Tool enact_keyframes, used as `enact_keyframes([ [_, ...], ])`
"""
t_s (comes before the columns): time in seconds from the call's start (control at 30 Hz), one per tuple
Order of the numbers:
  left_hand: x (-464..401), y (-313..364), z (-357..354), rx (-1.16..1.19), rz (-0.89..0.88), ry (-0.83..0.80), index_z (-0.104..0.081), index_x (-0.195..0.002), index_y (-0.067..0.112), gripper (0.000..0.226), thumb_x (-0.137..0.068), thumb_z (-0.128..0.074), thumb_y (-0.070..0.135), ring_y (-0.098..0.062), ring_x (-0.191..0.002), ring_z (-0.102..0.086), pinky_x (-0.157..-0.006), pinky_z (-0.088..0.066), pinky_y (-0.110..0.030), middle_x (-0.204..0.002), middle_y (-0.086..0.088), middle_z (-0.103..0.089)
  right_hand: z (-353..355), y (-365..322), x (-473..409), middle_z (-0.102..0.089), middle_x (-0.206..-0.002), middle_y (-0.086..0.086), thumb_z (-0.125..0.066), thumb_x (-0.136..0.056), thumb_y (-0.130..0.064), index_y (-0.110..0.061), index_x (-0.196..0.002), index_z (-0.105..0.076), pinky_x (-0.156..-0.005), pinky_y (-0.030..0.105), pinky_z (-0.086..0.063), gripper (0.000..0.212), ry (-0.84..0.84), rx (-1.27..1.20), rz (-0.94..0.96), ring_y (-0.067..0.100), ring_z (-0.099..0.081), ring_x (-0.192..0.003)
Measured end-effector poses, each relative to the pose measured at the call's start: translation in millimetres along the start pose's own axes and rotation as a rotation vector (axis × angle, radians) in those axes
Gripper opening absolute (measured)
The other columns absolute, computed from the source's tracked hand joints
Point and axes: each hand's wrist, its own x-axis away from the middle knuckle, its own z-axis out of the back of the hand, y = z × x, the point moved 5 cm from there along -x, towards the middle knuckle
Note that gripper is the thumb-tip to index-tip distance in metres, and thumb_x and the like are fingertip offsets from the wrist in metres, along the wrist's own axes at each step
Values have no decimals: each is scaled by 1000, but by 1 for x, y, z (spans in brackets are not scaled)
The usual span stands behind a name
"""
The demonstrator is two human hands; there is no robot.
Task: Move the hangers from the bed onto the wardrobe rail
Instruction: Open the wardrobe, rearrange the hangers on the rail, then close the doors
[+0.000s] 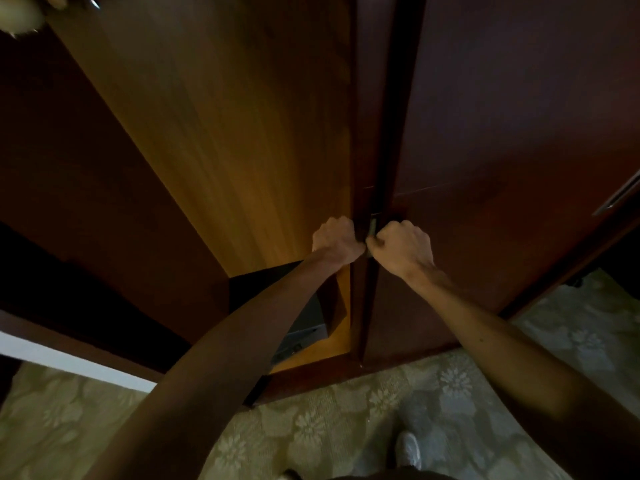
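We face a dark, smooth wooden wardrobe point(519, 116): two doors, left door point(221, 133) ajar, a dark box point(304, 327) low inside. Left hand point(336, 242) curls round the left door's edge; right hand point(403, 249) pinches a small metal handle point(372, 227). Floral carpet point(346, 427) below. We see no hangers.

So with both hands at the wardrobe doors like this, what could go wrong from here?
The left hand curls round the left door's edge while the right hand grips at the gap; fingers could get pinched if the doors swing together. The dark box low inside might block that door.
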Motion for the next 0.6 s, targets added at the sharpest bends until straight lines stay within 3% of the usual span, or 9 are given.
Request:
enact_keyframes([
  [0.1, 7, -6, 31, -15, -70, 23, -62, -76, 15, 19, -94, -61, 22, -20, -74, -63, -60, -51, -31, -76, 0, -60, 17, -30, 0, -67, -71, -2, -51, -99, -39, -21, -75, -73, -68, 34, -57, 37, 22, -24, 30, 18, -68, -71],
  [0.33, 23, -44, 180, 124, -160, 239, -69, -86, 14, 12, -91, -59, 16, -19, -76, -66, -71, -61, -40, -81, -1, -67, 106, -151, -20, -54, -52, -10, -54, -99, -35, -24, -51, -54, -61, 29, -53, 49, 269, -115, 189, 9, -56, -52],
  [0.47, 37, -42, 278, 245, -249, 452, -72, -93, 20, 18, -98, -55, 25, -18, -82, -66, -70, -58, -36, -88, 1, -69, 179, -208, -32, -52, -48, -11, -58, -97, -33, -25, -48, -51, -56, 28, -48, 50, 499, -209, 272, 8, -53, -47],
  [0.6, 46, -34, 349, 385, -245, 597, -69, -92, 16, 29, -97, -50, 38, -24, -82, -68, -74, -60, -41, -88, -3, -70, 246, -247, -43, -57, -49, -8, -59, -93, -40, -18, -54, -63, -58, 29, -48, 45, 679, -259, 250, 10, -57, -51],
])
